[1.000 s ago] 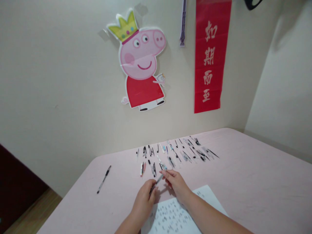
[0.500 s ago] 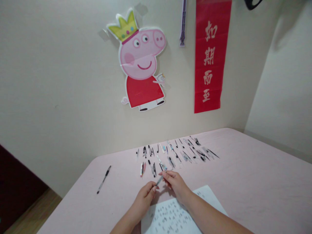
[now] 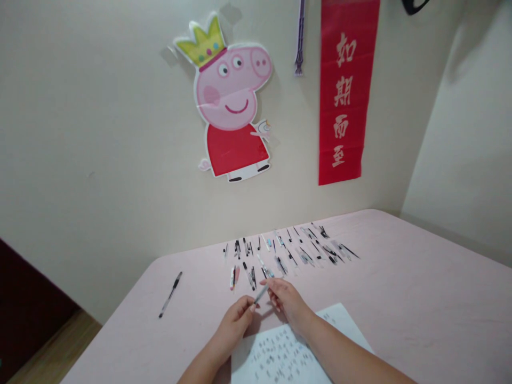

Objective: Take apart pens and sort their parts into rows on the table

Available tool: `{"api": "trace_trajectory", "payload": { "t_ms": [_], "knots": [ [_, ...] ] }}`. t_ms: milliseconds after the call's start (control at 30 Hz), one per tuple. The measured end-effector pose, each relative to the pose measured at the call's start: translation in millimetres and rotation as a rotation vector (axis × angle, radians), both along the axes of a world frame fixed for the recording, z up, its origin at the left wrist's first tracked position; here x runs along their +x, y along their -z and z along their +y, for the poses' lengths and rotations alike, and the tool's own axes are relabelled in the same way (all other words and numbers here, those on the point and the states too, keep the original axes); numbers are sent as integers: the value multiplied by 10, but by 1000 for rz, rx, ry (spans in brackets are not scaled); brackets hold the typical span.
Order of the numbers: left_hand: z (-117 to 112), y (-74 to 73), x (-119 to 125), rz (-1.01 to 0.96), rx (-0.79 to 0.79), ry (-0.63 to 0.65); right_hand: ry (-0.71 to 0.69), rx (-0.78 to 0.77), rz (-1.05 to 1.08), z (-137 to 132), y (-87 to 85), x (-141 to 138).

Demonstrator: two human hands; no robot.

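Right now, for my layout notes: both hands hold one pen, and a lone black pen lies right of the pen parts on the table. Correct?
No. The head view shows the lone black pen left of the pen parts, not right; the rest holds.

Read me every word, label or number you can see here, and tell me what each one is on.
"如期而至": gold characters running top to bottom on the red banner.
Sheet of paper: rows of dark writing, too blurred to read.
Pen held between the left hand and right hand, and the loose pens: any markings too small to read.
Pig cutout: no text.
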State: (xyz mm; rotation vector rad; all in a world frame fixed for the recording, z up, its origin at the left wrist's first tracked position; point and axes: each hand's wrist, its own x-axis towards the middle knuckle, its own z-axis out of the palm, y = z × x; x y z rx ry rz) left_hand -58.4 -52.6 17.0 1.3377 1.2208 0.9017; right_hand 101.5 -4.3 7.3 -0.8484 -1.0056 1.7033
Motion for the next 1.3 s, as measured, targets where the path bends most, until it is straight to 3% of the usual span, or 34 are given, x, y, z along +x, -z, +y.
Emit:
{"api": "trace_trajectory", "payload": {
  "t_ms": [200,433,600,767,867,1100,1300],
  "knots": [
    [35,69,-55,272,193,-88,41,20,-72,2,3,-11],
    [33,4,-129,511,309,-44,8,40,-104,7,-2,-3],
    [-19,-96,-141,713,499,-41,-2,53,-126,22,3,-3],
    [-67,-211,-157,907,586,-4,117,278,-355,19,48,-17],
    [-64,-234,-196,997,636,9,105,350,-439,9,72,-18],
    [-27,-240,-306,1025,689,24,7,260,-232,-25,53,-33],
    [-35,-264,-318,996,763,10,65,297,-353,-11,84,-29]
  ]
}}
